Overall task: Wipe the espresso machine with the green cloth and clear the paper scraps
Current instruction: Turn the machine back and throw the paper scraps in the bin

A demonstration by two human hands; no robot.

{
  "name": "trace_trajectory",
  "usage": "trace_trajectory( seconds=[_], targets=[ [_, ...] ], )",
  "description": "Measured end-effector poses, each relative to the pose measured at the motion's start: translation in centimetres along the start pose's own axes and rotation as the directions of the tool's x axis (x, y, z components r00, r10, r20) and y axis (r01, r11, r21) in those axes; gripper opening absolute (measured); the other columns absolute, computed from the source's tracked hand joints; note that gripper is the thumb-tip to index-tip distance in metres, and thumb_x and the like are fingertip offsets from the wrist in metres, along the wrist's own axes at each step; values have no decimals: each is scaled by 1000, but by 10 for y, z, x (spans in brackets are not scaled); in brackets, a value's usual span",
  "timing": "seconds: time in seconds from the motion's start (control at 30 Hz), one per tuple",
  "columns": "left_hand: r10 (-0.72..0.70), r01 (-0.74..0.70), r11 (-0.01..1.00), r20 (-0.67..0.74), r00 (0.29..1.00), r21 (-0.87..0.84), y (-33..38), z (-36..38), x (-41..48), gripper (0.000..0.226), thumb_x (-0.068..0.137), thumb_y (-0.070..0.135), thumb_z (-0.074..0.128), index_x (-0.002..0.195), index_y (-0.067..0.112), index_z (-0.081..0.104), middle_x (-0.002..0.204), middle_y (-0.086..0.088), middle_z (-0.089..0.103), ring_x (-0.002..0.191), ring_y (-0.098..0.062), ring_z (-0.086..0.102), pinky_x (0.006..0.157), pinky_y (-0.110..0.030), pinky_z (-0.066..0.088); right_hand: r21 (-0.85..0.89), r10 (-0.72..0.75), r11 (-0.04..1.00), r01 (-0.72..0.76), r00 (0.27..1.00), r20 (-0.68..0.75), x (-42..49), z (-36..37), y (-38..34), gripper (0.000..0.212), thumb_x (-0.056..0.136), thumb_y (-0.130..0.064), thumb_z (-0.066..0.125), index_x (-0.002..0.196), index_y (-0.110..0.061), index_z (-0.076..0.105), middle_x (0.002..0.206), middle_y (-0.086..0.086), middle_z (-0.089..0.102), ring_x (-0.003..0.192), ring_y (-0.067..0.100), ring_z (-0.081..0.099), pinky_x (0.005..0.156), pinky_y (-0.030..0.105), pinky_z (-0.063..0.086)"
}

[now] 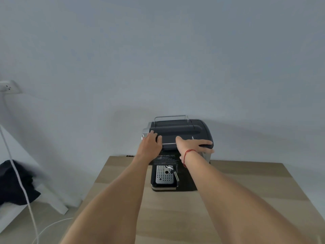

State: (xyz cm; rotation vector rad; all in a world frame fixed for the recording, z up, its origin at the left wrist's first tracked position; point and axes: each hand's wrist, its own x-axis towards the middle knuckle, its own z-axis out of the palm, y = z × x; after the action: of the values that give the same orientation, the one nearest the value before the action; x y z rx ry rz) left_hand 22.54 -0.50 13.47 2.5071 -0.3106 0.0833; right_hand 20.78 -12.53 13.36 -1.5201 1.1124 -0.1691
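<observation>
A dark grey espresso machine (182, 131) with a perforated metal drip tray (164, 175) stands at the far edge of a wooden table (175, 208), against the wall. My left hand (149, 144) grips the machine's front left corner. My right hand (193, 144) lies over its front right top edge, fingers wrapped around the side. A red string circles my right wrist. No green cloth and no paper scraps are in view.
A white wall rises behind the table. At the left, a wall socket (8, 88) with a white cable (19, 176) running down to the floor, a white frame and a dark bundle of fabric (15, 184).
</observation>
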Motion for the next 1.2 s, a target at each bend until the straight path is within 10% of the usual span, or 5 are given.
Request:
trace_trajectory(
  seconds=[0.13, 0.4, 0.63, 0.87, 1.2],
  targets=[
    [38, -36, 996, -28, 999, 79, 0, 0, 5, 33, 102, 31, 36, 107, 6, 57, 106, -6, 55, 104, -25, 52, 103, -46, 39, -59, -66, 996, 74, 991, 119, 5, -21, 6, 112, 80, -30, 68, 151, -19, -17, 160, 11, -19, 138, 44, 32, 88, 43, 58],
    [-52, 35, 969, 65, 997, 247, 2, 6, -4, 66, 99, 45, 32, 152, 7, 20, 161, -14, 12, 150, -27, 5, 121, -45, 3, -55, -207, 967, 249, 892, 402, 31, -89, 14, 90, 61, -17, 68, 141, -16, 27, 143, 11, 37, 96, 27, 63, 52, 32, 59],
    [-64, 67, 962, -20, 998, 266, 7, 9, -13, 66, 97, 45, 33, 149, 6, 26, 155, -14, 26, 146, -29, 16, 121, -46, 8, 137, -221, 970, 202, 966, 134, -12, -54, 49, 72, 73, -45, 51, 137, -20, 31, 134, 8, 54, 116, 32, 56, 102, 49, 45],
    [-71, 82, 979, -62, 996, 188, 10, 5, -16, 65, 95, 45, 39, 145, 5, 29, 146, -11, 35, 138, -28, 27, 113, -41, 26, 205, -212, 956, 211, 977, -13, -8, -38, 46, 53, 91, -13, 42, 142, -12, 30, 109, 8, 51, 78, 26, 53, 60, 25, 41],
    [-159, 181, 926, -93, 983, 330, 19, 14, -1, 66, 91, 53, 36, 132, 1, 43, 128, -13, 49, 120, -31, 45, 102, -39, 35, 61, -256, 966, 250, 959, 120, 11, -61, 25, 63, 94, -12, 42, 153, -24, 23, 129, 5, 56, 103, 26, 55, 90, 31, 44]
  ],
)
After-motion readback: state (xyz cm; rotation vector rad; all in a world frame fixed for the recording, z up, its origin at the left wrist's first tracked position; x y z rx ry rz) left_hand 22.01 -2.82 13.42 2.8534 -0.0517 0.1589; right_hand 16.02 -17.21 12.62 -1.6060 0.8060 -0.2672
